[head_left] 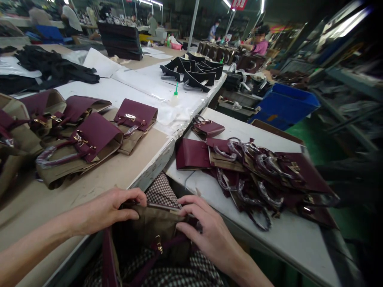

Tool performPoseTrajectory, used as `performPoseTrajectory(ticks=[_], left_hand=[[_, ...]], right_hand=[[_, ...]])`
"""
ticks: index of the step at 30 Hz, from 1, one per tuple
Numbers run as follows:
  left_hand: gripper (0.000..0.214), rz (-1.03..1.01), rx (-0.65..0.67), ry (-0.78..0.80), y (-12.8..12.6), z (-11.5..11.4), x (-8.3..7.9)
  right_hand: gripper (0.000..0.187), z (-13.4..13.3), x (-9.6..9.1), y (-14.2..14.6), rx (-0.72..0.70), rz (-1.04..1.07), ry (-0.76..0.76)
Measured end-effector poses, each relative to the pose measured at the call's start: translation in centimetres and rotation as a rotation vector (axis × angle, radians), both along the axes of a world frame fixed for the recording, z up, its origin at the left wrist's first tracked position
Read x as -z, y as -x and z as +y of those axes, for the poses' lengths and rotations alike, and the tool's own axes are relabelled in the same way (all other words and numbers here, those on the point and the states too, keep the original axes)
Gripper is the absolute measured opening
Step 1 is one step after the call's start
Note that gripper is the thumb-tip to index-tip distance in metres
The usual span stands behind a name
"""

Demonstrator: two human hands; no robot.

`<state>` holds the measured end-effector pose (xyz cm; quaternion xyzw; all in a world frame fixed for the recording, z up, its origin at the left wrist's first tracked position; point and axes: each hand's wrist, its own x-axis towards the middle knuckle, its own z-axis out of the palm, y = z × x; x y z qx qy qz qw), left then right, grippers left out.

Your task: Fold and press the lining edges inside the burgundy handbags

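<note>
An unfinished handbag [146,223] with a khaki lining, burgundy sides and gold-coloured hardware lies over my lap on checked cloth. At the bag's upper left corner, my left hand [115,209] pinches the rim between thumb and fingers. My right hand [203,223] grips the rim's right end, fingers behind and thumb in front. Between the two hands the top edge runs nearly straight. The bag's lower part is dark and partly out of frame.
Several burgundy handbags [98,137] stand on the left table. A pile of burgundy bags [257,171] with plastic-wrapped handles covers part of the right table. Farther off are a green-tipped glue bottle [175,95], black bag pieces [196,71] and a blue bin [284,105]. People work behind.
</note>
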<state>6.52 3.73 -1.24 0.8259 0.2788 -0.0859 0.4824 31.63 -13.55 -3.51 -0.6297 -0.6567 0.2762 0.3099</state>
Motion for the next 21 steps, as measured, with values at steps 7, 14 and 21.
performPoseTrajectory(ticks=[7,14,21], left_hand=[[0.009,0.024,-0.011,-0.034,-0.3,0.0,0.3],[0.023,-0.020,-0.032,-0.043,-0.4,-0.3,0.6],[0.027,0.016,-0.097,-0.102,-0.7,-1.0,0.6]], right_hand=[[0.021,0.1,-0.6,0.7,0.024,-0.061,-0.009],[0.023,0.1,-1.2,0.6,0.011,-0.107,0.024],[0.010,0.4,-2.4,-0.2,-0.125,-0.140,0.087]])
